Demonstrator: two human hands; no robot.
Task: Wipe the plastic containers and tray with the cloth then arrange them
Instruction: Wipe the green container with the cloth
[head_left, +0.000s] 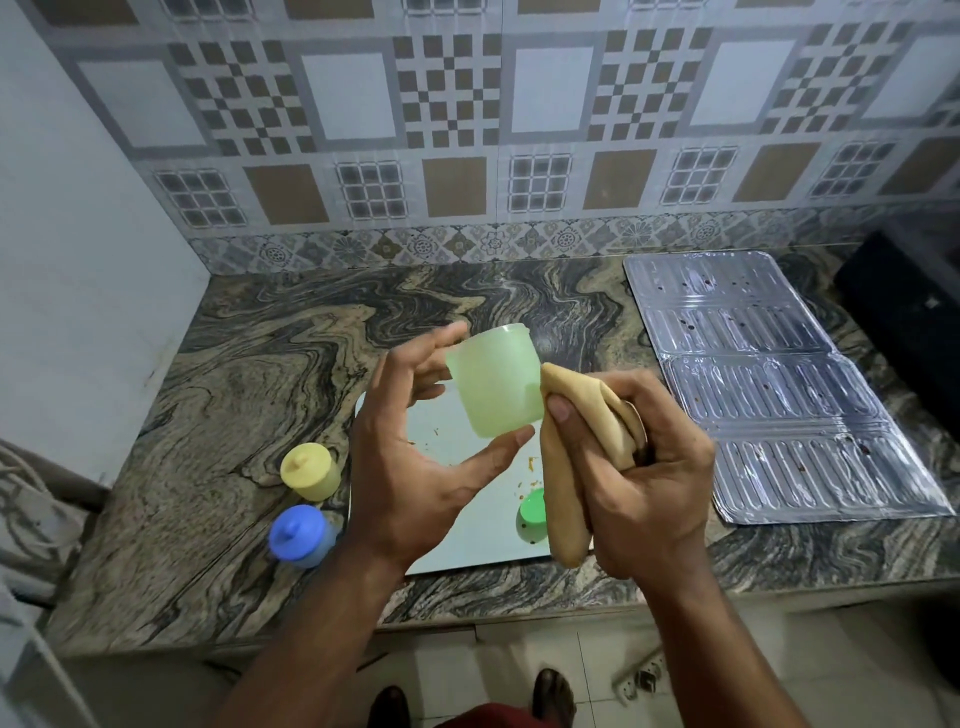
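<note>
A single head-worn wide-angle view looks forward and steeply down from above and behind the hands (524, 467), close to them. It faces the counter (260, 374) beyond the hands and the tiled wall (467, 130) farther off, with floor (727, 675) beneath the forearms.

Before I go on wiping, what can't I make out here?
- Tray: middle hidden by left hand.
- Green lid: right half behind the cloth.
- Green container: inside not visible, mouth faces away.
- Black object: cut off by the right edge.
</note>
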